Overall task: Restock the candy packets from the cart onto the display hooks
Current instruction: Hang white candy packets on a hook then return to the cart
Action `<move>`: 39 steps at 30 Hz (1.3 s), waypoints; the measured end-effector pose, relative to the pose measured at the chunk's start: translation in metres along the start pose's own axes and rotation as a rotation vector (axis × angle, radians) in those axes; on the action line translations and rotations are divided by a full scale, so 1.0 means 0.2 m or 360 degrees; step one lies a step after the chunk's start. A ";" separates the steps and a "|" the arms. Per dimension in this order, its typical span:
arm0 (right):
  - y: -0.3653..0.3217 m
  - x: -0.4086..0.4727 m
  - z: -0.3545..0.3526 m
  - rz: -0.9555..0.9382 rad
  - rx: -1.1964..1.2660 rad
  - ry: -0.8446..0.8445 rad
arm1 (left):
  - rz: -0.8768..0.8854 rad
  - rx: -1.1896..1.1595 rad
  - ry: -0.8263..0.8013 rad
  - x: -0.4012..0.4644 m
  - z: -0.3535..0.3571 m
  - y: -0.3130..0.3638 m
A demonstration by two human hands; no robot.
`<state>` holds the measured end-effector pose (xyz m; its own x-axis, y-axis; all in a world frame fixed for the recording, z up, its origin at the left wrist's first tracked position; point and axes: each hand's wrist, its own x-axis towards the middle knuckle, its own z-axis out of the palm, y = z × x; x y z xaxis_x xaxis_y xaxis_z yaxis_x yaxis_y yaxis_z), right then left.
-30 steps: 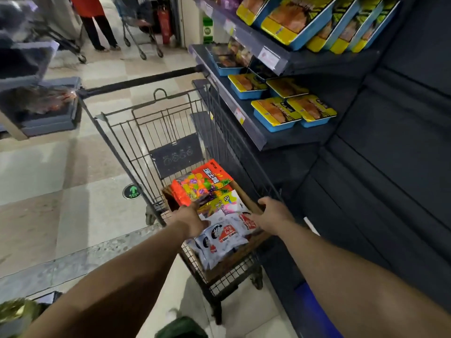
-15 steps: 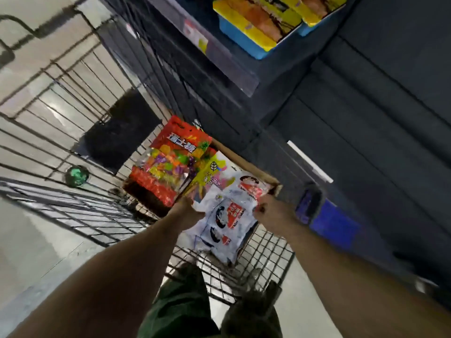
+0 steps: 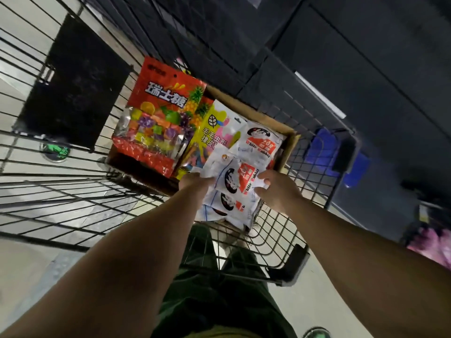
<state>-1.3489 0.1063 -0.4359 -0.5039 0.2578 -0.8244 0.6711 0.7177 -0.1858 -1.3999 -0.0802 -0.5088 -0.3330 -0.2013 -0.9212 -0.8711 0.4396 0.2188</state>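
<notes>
A cardboard box [image 3: 289, 145] in the wire cart [image 3: 73, 196] holds candy packets. A red fruit-candy packet [image 3: 158, 118] leans at its left, a yellow packet [image 3: 212, 132] beside it, and white White Rabbit packets [image 3: 258, 145] at the right. My left hand [image 3: 192, 185] grips the left edge of a stack of white packets [image 3: 231, 181]. My right hand [image 3: 275, 189] pinches the stack's right edge. The stack sits just above the box's near end.
Dark shelving panels [image 3: 341, 69] rise to the right of the cart. A black placard [image 3: 75, 79] hangs on the cart's far wire wall. Blue crates [image 3: 322, 147] sit low at the right. Tiled floor [image 3: 29, 264] lies to the left. My dark green trousers [image 3: 214, 289] show below.
The view tipped down and closer to the cart. Both hands closed in on the white packets and now hold the stack from both sides, raised slightly toward me.
</notes>
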 end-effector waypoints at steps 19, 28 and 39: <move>-0.11 0.01 -0.04 -0.0189 0.1021 0.0028 | 0.0260 -0.0371 -0.0993 -0.25 -0.18 0.27; 0.23 0.04 0.07 0.0107 0.1458 0.0144 | 0.0510 0.0197 -0.0370 0.01 0.18 0.55; 0.28 -0.01 0.10 0.0303 0.1569 0.0150 | 0.0426 0.0380 -0.0315 0.04 0.30 0.53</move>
<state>-1.2997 0.1325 -0.4562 -0.3535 0.3933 -0.8487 0.8739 -0.1848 -0.4496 -1.4739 0.0168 -0.5123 -0.4405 0.1098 -0.8910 -0.6470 0.6492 0.3999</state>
